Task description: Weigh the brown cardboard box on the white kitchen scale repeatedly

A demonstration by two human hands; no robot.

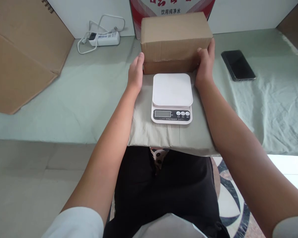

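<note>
A closed brown cardboard box [173, 49] is at the back middle of the cloth-covered table, gripped from both sides. My left hand [136, 71] presses against its left end, with most of the fingers hidden behind it. On the right end, my right hand [205, 62] wraps the corner, its thumb on the front face. Just in front of the box lies a white digital kitchen scale [172, 97] with a bare platform. Its display looks blank, and three round buttons sit beside it.
A black smartphone [238, 65] lies to the right. At the back left is a white power strip [104, 38] with a cable. Large cardboard [27, 56] stands at the left, and a red-and-white carton [172, 7] is behind the box. Pale green cloth [89, 109] covers the table.
</note>
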